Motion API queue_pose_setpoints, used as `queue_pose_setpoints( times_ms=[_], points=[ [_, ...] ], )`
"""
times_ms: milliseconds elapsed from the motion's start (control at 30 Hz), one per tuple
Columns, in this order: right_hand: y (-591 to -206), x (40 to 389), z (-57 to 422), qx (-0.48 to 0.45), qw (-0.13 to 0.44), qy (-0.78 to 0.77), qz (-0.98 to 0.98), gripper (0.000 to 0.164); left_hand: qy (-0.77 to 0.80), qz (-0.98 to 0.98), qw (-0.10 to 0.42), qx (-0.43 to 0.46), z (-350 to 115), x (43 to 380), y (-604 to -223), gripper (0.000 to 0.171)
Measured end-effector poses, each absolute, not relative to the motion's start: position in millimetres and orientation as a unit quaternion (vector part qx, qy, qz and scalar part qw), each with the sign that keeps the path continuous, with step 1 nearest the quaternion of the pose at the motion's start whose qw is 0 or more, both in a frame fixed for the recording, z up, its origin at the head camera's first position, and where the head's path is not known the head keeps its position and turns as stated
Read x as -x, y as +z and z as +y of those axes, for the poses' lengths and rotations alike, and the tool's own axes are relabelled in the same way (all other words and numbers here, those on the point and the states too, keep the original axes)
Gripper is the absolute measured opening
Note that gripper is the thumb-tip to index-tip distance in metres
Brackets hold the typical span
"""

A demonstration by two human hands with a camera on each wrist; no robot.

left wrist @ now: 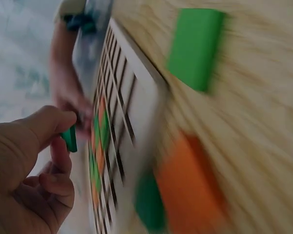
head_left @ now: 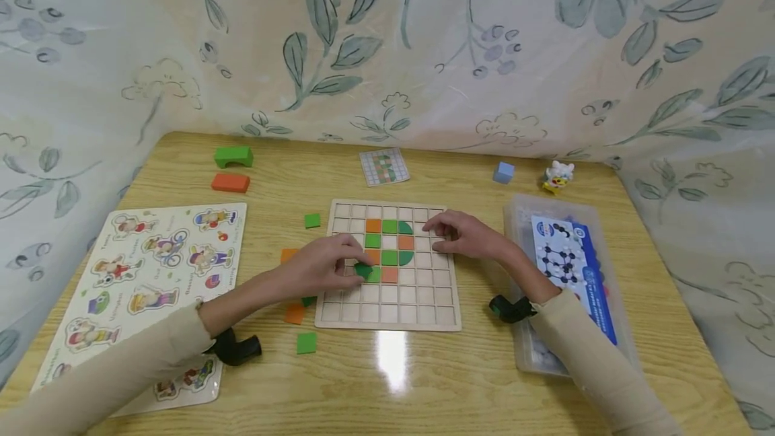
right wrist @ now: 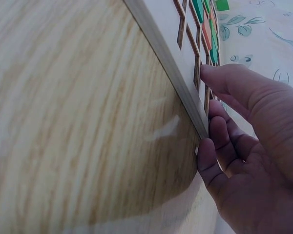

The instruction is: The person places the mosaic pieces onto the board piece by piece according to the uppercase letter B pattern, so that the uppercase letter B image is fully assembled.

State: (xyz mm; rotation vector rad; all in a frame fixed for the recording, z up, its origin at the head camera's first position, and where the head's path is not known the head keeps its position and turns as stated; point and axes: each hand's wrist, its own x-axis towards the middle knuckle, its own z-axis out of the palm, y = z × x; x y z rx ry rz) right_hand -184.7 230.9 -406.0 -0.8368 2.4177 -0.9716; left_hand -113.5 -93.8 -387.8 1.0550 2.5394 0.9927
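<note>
Between thumb and fingers my left hand [head_left: 323,264] pinches a dark green tile [left wrist: 70,140], over the left part of a wooden grid board [head_left: 387,325]. Orange, light green and dark green tiles fill several cells mid-board, the dark green ones at right with rounded corners [head_left: 406,258]. My right hand [head_left: 466,234] is at the board's right edge, fingers loosely bent; in the right wrist view the fingertips [right wrist: 208,150] are right at the rim, with the thumb over the cells. Left of the board lie loose green [head_left: 306,342] and orange tiles [head_left: 294,313], partly hidden by my left arm.
Behind the board lies a pattern card [head_left: 384,167]. A picture puzzle board [head_left: 130,315] is at left, near a green arch block [head_left: 233,156] and red block [head_left: 230,183]. At right are a clear plastic box [head_left: 523,221], a blue cube [head_left: 504,172] and a figurine [head_left: 558,176].
</note>
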Motion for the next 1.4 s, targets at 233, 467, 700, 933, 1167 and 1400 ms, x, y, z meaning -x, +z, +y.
queue_pose_setpoints(
  times_ms=[233,467,700,933,1167,1400],
  points=[
    [-405.9,184.4,227.1,0.311,0.198,-0.344,0.863,0.032,0.290,0.859,0.133,-0.400,-36.6,124.2,-387.8,0.020],
    [-404.1,183.9,224.4,0.309,0.195,-0.342,0.866,0.032,0.273,0.864,0.159,-0.392,-23.0,126.8,-392.4,0.022],
    [-403.0,184.5,226.9,0.309,0.193,-0.341,0.867,0.032,0.260,0.868,0.156,-0.393,-22.8,125.0,-390.9,0.019],
    [-403.1,184.1,227.6,0.306,0.195,-0.344,0.866,0.032,0.267,0.865,0.154,-0.395,-23.7,123.1,-392.5,0.019],
    [-403.4,183.7,227.8,0.311,0.192,-0.341,0.866,0.031,0.266,0.863,0.142,-0.406,-23.4,121.3,-395.2,0.021],
    [-402.5,182.9,228.2,0.305,0.193,-0.340,0.869,0.032,0.249,0.868,0.135,-0.409,-21.9,120.5,-395.4,0.023]
  ],
)
